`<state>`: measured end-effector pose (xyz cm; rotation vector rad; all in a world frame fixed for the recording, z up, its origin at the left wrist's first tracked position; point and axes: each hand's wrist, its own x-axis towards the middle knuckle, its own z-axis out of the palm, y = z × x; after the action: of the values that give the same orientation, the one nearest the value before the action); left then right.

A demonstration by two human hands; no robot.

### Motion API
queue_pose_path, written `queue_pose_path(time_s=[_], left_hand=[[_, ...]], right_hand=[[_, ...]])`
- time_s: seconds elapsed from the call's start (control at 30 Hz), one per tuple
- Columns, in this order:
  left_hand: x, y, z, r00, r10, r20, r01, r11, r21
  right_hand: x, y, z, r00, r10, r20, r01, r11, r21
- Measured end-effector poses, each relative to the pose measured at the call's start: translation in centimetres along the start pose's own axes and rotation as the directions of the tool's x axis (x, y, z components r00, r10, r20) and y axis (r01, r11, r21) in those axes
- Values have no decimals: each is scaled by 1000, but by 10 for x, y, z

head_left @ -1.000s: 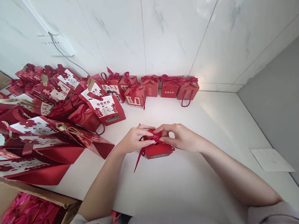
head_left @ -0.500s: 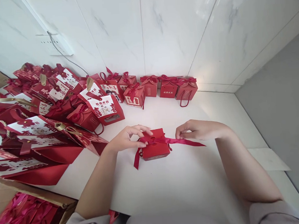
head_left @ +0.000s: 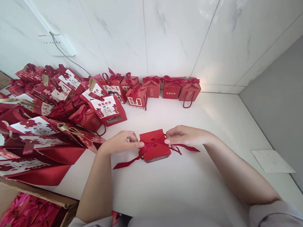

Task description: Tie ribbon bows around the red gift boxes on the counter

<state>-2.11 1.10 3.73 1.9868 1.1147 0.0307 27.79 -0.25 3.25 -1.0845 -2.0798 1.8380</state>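
A small red gift box [head_left: 157, 152] stands on the white table before me, its top flaps folded in. A crimson ribbon [head_left: 127, 163] crosses its top, with one tail lying out to the left and the other to the right. At the box's left edge my left hand [head_left: 126, 141] pinches the ribbon between thumb and fingers. My right hand [head_left: 183, 135] is closed on the ribbon at the right edge. A twisted red cord handle [head_left: 176, 149] pokes out below my right fingers.
Several finished red boxes with bows [head_left: 171, 88] line the wall. Red gift bags [head_left: 110, 111] crowd the table's left side. A cardboard box [head_left: 67, 205] at lower left holds ribboned boxes. A white sheet [head_left: 272, 161] lies at right.
My right hand has moved left along the ribbon to the box's edge. The left ribbon tail now stretches further out to the left, and the left hand has shifted slightly left.
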Motion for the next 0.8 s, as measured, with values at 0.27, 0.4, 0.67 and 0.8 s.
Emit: queue_pose_path(time_s=[0.27,0.4,0.67,0.8], left_hand=[[5,0,5,988,140,68,-125,974,-187],[10,-10,0,976,202,82,-179,956,-232],[13,-17,2,981,173,87,-132,926,-354],[14,-24,4,959,128,252,8,879,-477]], right_hand=[[6,5,-1,995,-98,19,96,994,58],[6,7,-6,996,-73,47,71,997,43],[8,17,-10,997,-66,43,66,998,3],[5,16,-13,999,-30,28,31,999,-20]])
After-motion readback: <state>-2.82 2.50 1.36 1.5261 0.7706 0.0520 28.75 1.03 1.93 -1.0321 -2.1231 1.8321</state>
